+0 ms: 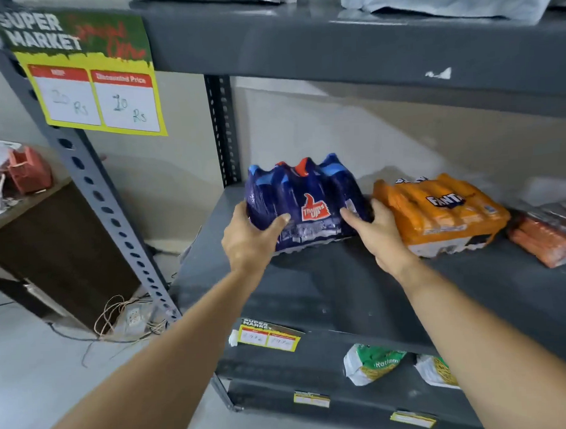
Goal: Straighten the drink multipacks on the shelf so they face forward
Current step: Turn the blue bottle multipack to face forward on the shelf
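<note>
A dark blue Thums Up multipack stands on the grey shelf near its left end, logo toward me. My left hand grips its lower left corner and my right hand grips its lower right corner. Just right of it lies an orange Fanta multipack, turned at an angle with its label facing up and left. A third, red-orange multipack lies at the right edge, partly cut off.
A shelf board hangs low above with silver bags on it and a yellow price sign at its left. The perforated upright stands left. Snack packets sit on the shelf below. A desk and loose cables lie left.
</note>
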{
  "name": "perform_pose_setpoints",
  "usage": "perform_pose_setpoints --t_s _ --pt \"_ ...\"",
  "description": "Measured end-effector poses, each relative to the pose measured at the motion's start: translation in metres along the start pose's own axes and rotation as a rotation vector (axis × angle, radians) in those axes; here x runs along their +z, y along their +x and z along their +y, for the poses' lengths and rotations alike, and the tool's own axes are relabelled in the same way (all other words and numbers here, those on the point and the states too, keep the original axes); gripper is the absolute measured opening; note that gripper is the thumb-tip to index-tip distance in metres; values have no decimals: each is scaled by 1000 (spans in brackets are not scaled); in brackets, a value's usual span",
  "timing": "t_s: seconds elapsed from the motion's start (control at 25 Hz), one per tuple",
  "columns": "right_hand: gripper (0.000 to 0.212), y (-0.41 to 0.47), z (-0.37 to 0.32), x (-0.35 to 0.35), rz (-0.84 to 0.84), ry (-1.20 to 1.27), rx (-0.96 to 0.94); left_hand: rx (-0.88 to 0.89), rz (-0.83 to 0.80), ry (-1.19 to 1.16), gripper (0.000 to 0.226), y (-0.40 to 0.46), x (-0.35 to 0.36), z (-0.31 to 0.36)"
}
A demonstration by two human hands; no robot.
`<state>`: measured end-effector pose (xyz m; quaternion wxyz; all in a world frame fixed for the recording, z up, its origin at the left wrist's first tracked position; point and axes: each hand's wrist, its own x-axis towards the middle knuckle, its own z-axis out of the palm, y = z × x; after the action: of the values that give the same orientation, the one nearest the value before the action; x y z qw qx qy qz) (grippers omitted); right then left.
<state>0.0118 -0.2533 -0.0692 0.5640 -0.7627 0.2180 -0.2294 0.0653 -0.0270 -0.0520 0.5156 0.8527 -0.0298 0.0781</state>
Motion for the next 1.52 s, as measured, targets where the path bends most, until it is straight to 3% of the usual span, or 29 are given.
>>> perform_pose_setpoints --t_s 0.12,0.24,0.36,0.56,0.64,0.72,0.88,0.96,1.04,1.08,1.2,1.24,1.32,1.4,1.52 --pt "58 -33 14 -16 -22 53 -64 126 -35 -250 73 -30 -2 -19" --pt "73 -50 17 -24 -79 -26 -103 119 -111 -305 79 -39 -8 -32" --pt "87 -45 12 -26 -148 -210 -85 92 -149 -184 75 -34 -16 -31" --pt "111 -9 -14 -48 -489 -120 212 66 -232 149 62 -11 -39 -4" --pt "99 1 -24 -56 -639 -201 274 25 -333 242 60 8 -48 10" --pt "95 -3 -33 -52 -649 -276 250 -11 -428 278 60 35 -54 20" --pt "109 -47 -26 -27 -334 -232 10 -91 -317 21 35 66 -26 23" --pt "91 -76 -17 -19 -449 -208 -14 -327 -489 -283 23 60 -1 29" --pt "57 -89 -14 -17 -663 -218 -2 -568 -680 -586 32 61 2 30" --pt "44 -83 -13 -17 -634 -182 -21 -603 -675 -654 38 64 -4 29" --pt "54 -25 -26 -22 -132 -67 28 -364 -437 -671 54 58 -23 10" --pt "63 -3 -33 -23 -75 -68 59 -259 -388 -650 59 43 -26 6" --pt "82 30 -40 -16 -176 -73 126 -109 -378 -607 57 6 -16 2" --pt "83 41 -42 -2 -310 -57 191 -25 -307 -589 46 -7 -4 2" --pt "80 32 -31 5 -257 -149 184 18 -222 -520 27 21 -5 4"
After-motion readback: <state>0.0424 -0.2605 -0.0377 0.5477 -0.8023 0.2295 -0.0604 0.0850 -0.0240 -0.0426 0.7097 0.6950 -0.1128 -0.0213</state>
